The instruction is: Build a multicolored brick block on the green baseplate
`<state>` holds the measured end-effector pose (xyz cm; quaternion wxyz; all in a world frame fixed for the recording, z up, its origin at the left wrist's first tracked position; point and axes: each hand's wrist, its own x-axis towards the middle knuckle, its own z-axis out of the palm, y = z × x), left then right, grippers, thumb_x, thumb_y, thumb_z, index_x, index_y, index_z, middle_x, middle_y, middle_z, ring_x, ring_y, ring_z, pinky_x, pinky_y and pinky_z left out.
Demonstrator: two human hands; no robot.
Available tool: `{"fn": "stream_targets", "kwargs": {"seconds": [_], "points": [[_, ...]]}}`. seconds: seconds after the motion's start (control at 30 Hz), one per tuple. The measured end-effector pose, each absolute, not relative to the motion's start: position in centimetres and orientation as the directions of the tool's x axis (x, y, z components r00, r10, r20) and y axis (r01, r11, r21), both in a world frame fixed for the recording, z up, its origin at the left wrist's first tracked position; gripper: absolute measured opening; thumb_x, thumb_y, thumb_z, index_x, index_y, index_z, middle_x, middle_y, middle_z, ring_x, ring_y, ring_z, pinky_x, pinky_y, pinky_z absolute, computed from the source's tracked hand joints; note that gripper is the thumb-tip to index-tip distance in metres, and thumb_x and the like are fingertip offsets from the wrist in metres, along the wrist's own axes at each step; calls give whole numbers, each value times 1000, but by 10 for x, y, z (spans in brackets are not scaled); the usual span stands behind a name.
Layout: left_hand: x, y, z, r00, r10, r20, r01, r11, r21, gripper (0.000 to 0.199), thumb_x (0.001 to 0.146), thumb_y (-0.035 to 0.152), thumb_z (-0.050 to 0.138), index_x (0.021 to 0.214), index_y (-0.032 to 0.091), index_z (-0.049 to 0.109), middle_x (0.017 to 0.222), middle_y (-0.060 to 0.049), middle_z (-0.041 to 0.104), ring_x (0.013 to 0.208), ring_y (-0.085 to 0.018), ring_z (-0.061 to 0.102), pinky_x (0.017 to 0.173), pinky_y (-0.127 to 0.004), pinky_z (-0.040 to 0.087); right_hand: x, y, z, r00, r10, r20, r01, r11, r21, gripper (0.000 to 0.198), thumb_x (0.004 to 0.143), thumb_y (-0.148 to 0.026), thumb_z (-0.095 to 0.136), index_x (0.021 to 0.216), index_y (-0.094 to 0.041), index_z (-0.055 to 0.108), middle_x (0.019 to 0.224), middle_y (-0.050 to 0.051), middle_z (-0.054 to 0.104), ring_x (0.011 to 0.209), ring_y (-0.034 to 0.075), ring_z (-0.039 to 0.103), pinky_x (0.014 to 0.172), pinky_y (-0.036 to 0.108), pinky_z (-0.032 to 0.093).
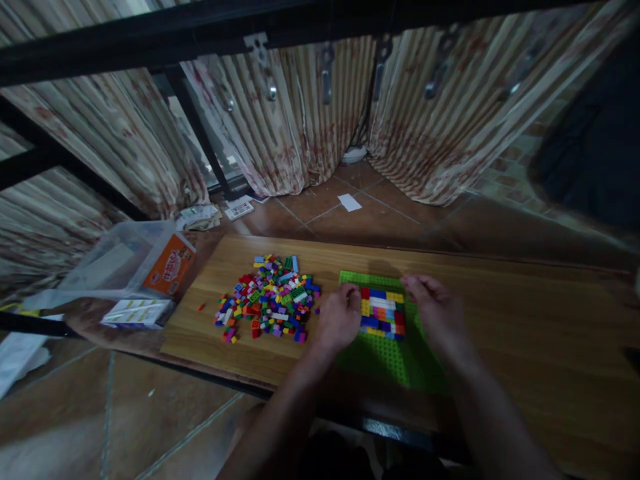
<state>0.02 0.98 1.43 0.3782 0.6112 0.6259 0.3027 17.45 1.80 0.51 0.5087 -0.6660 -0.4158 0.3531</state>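
A green baseplate (395,373) lies on the wooden board in front of me. On it sits a rectangular block of toy bricks (383,312) in red, blue, yellow, white and orange. My left hand (341,315) is at the block's left side, its fingers curled together near the upper left corner. At the upper right corner, my right hand (436,308) has thumb and fingertips pinched together over the plate. Whatever either hand holds, if anything, is too small or hidden to make out. A loose pile of toy bricks (273,297) in many colours spreads to the left of my left hand.
The wooden board (525,320) rests on a low table. At its left end stand a clear plastic bin (115,260) with an orange label and a small white box (137,313). Curtains (310,120) hang beyond, and a sheet of paper (349,202) lies on the tiled floor.
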Motion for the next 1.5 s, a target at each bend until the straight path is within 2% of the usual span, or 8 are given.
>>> {"fn": "stream_targets", "kwargs": {"seconds": [0.33, 0.53, 0.7, 1.03, 1.17, 1.27, 1.37, 1.5], "points": [[0, 1, 12, 12, 992, -126, 400, 111, 910, 23, 88, 25, 47, 99, 20, 66, 76, -5, 70, 70, -20, 66, 69, -29, 49, 155, 11, 15, 383, 897, 223, 467, 20, -884, 29, 84, -45, 60, 91, -19, 72, 93, 8, 74, 87, 25, 67, 82, 39, 50], [-13, 2, 13, -147, 988, -48, 70, 58, 996, 21, 87, 27, 50, 100, 18, 64, 82, -3, 68, 64, -14, 62, 60, -24, 49, 124, -1, 11, 174, 936, 306, 532, 173, -829, 27, 88, -43, 56, 94, -21, 70, 92, 6, 73, 84, 21, 68, 77, 33, 52], [-26, -4, 25, -294, 953, 67, -10, -73, 997, 22, 90, 29, 49, 98, 16, 64, 82, -3, 66, 71, -13, 61, 65, -23, 49, 99, -6, 6, -37, 941, 335, 551, 299, -779, 23, 91, -38, 53, 95, -21, 68, 94, 6, 71, 87, 21, 67, 82, 36, 51], [-17, -35, 46, -148, 978, 145, -42, -152, 987, 23, 93, 22, 46, 95, 19, 68, 83, -3, 68, 77, -14, 63, 71, -24, 50, 97, -8, -5, -128, 951, 280, 505, 306, -807, 28, 87, -42, 53, 81, -19, 68, 81, 7, 71, 69, 21, 63, 60, 32, 50], [-25, -38, 55, -147, 974, 174, -85, -188, 979, 23, 93, 20, 45, 95, 19, 68, 85, -3, 68, 79, -14, 63, 73, -23, 50, 90, 13, 5, -157, 960, 233, 441, 280, -853, 29, 88, -41, 50, 94, -20, 68, 87, 7, 72, 76, 23, 67, 67, 36, 54], [-33, -39, 56, -164, 971, 175, -139, -198, 970, 22, 93, 22, 45, 97, 19, 67, 85, -3, 69, 74, -12, 62, 69, -22, 49, 63, 46, 16, -236, 945, 228, 536, 322, -780, 25, 84, -37, 59, 99, -20, 68, 98, 8, 72, 91, 25, 67, 79, 38, 54], [-40, -41, 54, -186, 968, 168, -110, -190, 976, 22, 93, 23, 46, 98, 20, 67, 86, -3, 69, 76, -13, 62, 69, -23, 48, 29, 81, 18, -333, 927, 172, 605, 350, -716, 22, 81, -26, 58, 99, -22, 70, 95, 7, 73, 88, 23, 68, 79, 36, 54], [-45, -41, 51, -181, 974, 138, -77, -154, 985, 22, 93, 24, 46, 97, 21, 68, 84, -3, 68, 79, -14, 62, 67, -23, 47, 1, 112, 11, -478, 868, 136, 655, 455, -604, 33, 82, -10, 50, 104, -23, 71, 103, 6, 69, 84, 17, 66, 81, 32, 52]]}}
